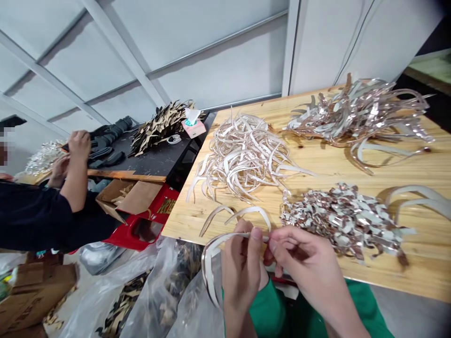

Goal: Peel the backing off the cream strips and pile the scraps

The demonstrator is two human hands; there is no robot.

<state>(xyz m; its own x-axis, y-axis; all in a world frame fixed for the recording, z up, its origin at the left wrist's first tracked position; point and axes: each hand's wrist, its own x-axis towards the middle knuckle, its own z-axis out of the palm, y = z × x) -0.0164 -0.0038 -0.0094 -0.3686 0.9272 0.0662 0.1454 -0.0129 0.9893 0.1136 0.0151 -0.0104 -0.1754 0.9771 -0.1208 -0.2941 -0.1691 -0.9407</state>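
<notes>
My left hand (243,258) is closed in a pinch on curved white strips (207,263), which bend down on its left side. My right hand (299,256) pinches at the strips' right end, its fingertips close to the left ones; what exactly lies between them is hidden. Just beyond my hands, two loose curved strips (259,211) lie on the wooden table (176,220). A tangled pile of thin white and rose-gold strips (246,155) sits farther back. To the right is a heap of short shiny pieces (341,218).
Long metallic strips (366,112) are heaped at the back right. On the left, a co-worker's hand (79,143) is over a black table (148,164) bearing dark pieces and a tissue box (193,126). Below stand a cardboard box (130,197), a red stool (132,232) and plastic bags (155,281).
</notes>
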